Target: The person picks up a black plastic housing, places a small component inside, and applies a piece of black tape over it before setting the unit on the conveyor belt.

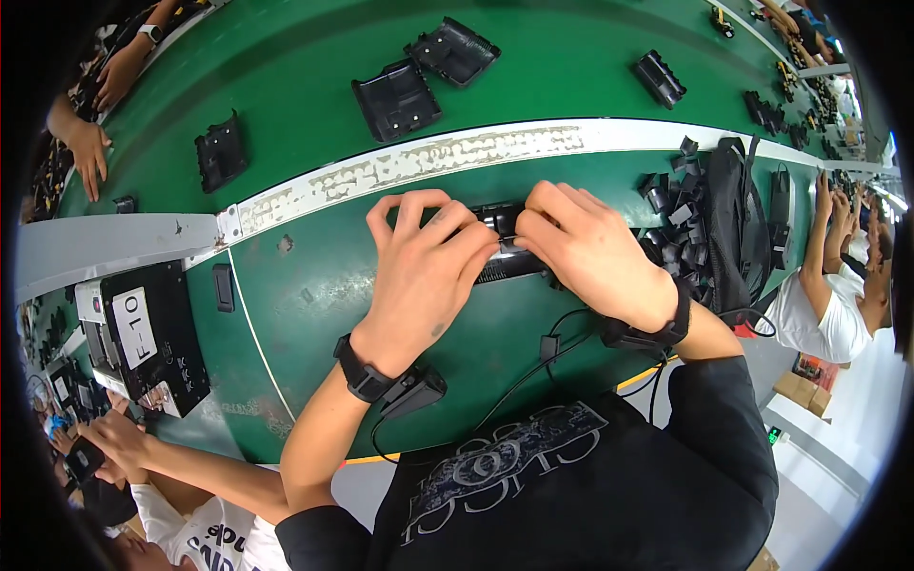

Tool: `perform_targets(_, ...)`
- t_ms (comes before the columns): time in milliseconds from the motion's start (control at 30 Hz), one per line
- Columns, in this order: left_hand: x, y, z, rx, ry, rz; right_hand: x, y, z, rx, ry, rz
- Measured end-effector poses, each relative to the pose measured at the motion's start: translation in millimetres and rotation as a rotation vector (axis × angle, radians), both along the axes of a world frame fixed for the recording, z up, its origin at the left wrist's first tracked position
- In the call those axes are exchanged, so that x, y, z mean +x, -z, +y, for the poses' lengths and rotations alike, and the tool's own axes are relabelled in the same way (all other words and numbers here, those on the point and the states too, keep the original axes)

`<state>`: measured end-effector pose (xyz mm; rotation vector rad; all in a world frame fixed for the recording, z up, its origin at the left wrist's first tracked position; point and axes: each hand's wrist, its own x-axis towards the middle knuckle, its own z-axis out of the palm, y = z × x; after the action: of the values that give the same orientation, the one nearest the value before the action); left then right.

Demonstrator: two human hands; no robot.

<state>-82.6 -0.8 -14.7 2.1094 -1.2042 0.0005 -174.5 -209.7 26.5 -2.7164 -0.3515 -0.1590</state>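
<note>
Both hands meet over a glossy black plastic housing [497, 217] on the green bench, just short of the white rail. My left hand [426, 257] is closed, its fingertips and thumb pressing the housing's left part. From the other side my right hand [592, 249] grips it with bent fingers. The two sets of fingertips nearly touch at its middle, where a small piece may sit; they hide most of the housing. Black straps circle both wrists, and a black device [416, 392] with a cable is beside the left wrist.
Right of my hands lie a heap of small black parts [681, 214] and a black bag [733, 224]. Black shells [398, 100] lie on the green belt beyond the white rail [409, 155]. A black machine [143, 333] stands left. Co-workers' hands [90, 152] are nearby.
</note>
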Motion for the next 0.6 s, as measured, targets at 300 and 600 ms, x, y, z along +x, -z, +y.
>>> perform_targets(300, -5, 3, 2, -0.001, -0.013, -0.020, 17, -14, -1, -0.143, -0.151, 0.127)
perform_targets(600, -1, 5, -2, -0.027, 0.018, -0.008, 4, -27, -9, 0.051, 0.050, 0.012)
